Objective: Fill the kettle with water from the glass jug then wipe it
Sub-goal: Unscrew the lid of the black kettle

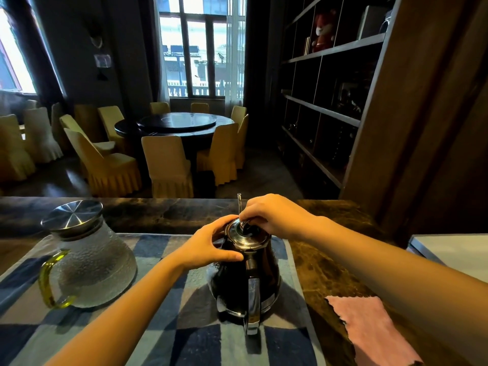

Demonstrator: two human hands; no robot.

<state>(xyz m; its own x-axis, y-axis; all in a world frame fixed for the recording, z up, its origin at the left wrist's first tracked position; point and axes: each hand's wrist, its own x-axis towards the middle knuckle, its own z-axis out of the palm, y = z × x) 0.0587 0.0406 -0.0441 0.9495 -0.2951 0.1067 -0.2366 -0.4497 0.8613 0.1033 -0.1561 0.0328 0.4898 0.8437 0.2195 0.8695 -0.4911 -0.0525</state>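
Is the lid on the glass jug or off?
On. The shiny metal lid sits on top of the glass jug, which stands upright on the checked cloth.

We saw a glossy dark kettle [245, 281] with polished metal trim, a dimpled glass jug [92, 262] under a brushed steel lid [71, 214], a soft checked cloth mat [163, 326], a fuzzy pink rag [369, 328], and polished marbled stone counter [324, 273].

My two bare arms reach forward and bend in toward each other. My left hand [211, 247] is cupped, fingers spread. My right hand [274, 215] is curled, fingertips pinched together.
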